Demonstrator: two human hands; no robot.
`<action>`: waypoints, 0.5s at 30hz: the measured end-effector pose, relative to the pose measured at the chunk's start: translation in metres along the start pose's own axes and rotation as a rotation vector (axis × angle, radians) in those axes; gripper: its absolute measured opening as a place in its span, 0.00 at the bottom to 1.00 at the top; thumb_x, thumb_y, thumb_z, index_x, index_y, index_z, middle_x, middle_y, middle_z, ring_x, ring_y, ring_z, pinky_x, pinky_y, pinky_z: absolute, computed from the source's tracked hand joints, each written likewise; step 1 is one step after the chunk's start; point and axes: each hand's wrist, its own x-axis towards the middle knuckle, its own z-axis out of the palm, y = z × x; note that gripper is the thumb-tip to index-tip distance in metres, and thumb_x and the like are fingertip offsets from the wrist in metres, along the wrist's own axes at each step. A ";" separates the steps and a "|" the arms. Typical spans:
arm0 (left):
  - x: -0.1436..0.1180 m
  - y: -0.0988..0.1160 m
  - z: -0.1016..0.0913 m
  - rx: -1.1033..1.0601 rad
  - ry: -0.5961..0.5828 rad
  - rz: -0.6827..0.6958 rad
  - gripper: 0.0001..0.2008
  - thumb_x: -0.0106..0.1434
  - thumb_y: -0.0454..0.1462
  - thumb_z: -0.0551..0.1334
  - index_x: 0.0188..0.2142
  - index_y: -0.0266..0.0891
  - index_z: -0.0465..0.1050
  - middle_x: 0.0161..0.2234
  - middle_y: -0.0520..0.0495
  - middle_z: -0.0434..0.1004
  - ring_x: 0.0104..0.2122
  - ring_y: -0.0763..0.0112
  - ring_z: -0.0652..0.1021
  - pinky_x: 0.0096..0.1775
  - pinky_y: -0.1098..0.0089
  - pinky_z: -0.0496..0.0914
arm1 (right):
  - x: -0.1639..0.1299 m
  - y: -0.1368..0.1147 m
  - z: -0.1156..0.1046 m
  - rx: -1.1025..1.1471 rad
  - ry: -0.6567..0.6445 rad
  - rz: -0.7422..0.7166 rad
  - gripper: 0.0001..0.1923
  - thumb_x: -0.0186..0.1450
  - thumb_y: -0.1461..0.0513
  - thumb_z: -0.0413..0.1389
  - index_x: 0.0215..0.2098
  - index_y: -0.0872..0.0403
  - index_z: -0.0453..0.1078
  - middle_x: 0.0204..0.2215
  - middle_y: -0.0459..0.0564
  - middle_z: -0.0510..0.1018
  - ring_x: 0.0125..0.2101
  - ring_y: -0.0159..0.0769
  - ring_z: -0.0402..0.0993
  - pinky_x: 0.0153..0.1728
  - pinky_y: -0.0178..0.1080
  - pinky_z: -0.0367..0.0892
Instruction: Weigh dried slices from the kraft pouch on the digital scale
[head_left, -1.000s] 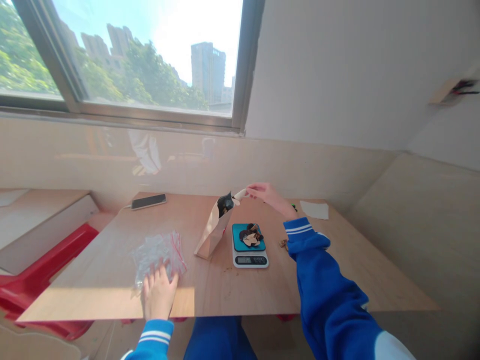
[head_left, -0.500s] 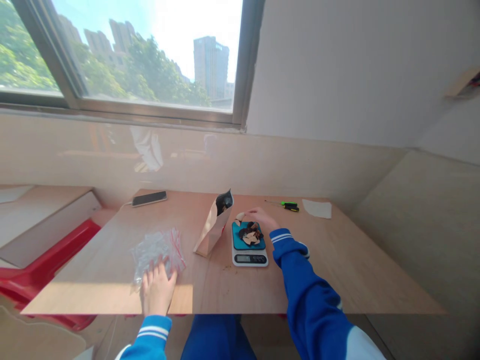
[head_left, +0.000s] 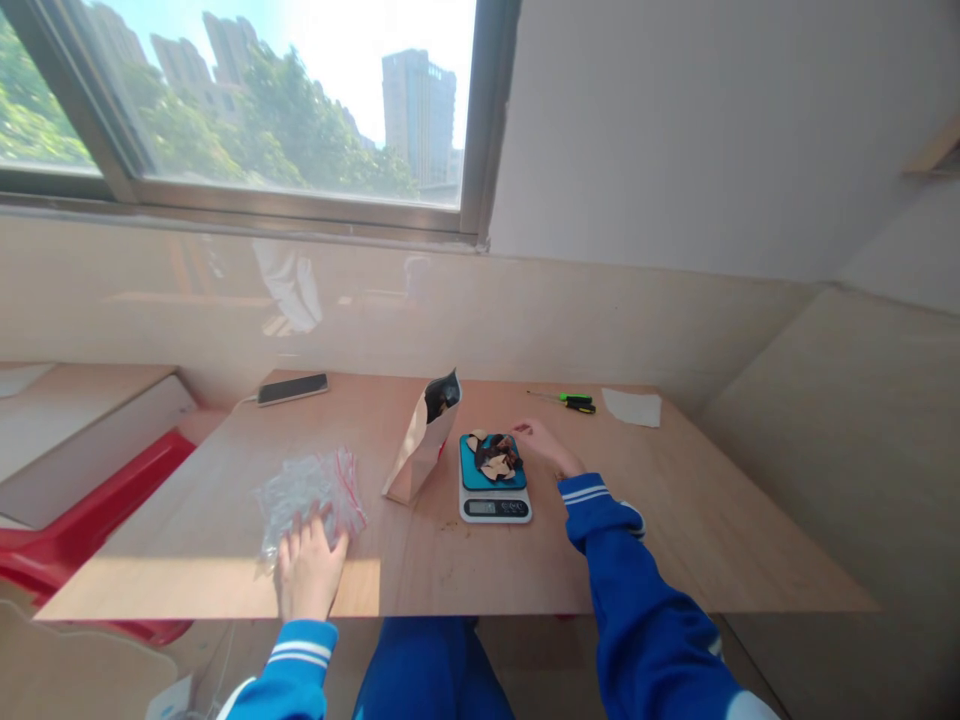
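My left hand [head_left: 310,563] lies flat with spread fingers on a pile of clear zip bags [head_left: 304,495] with red seal lines. Just right of the scale's platform, my right hand [head_left: 546,447] hovers with loosely bent fingers, and I see nothing held in it. The digital kitchen scale [head_left: 495,508] has a white body and a blue platform [head_left: 470,475]. On that platform rests a heap of dried slices [head_left: 496,460], pale and dark brown. Left of the scale a brown paper pouch [head_left: 421,447] stands with its top gaping; its dark contents are hard to make out.
A phone [head_left: 292,389] with a cable lies at the back left. Two screwdrivers [head_left: 577,402] and a white paper [head_left: 632,407] lie at the back right. Small crumbs [head_left: 450,526] dot the wood table [head_left: 675,540] before the scale. A red chair [head_left: 142,490] stands left.
My right hand has let go of a pale slice, which now lies at the platform's back left. It has drawn back to the right. The left hand stays on the bags.
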 end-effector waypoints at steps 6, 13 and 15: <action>0.000 -0.002 0.002 -0.009 0.004 0.020 0.28 0.65 0.42 0.45 0.57 0.23 0.64 0.54 0.30 0.72 0.59 0.44 0.66 0.57 0.52 0.59 | -0.035 0.013 -0.006 0.019 -0.051 -0.045 0.03 0.60 0.64 0.58 0.32 0.55 0.74 0.32 0.52 0.80 0.33 0.36 0.72 0.39 0.39 0.67; 0.002 -0.002 0.000 -0.010 -0.013 -0.004 0.29 0.65 0.43 0.45 0.57 0.24 0.64 0.56 0.31 0.72 0.59 0.46 0.66 0.58 0.52 0.58 | -0.036 0.017 0.006 0.002 -0.062 -0.102 0.08 0.61 0.61 0.57 0.36 0.57 0.73 0.34 0.54 0.79 0.33 0.38 0.71 0.38 0.41 0.66; 0.002 -0.002 0.000 -0.009 -0.016 -0.013 0.29 0.65 0.44 0.45 0.57 0.24 0.63 0.56 0.31 0.71 0.59 0.46 0.66 0.58 0.53 0.58 | -0.035 0.019 0.009 -0.007 -0.070 -0.123 0.09 0.60 0.59 0.58 0.36 0.56 0.73 0.32 0.54 0.79 0.32 0.39 0.71 0.36 0.41 0.66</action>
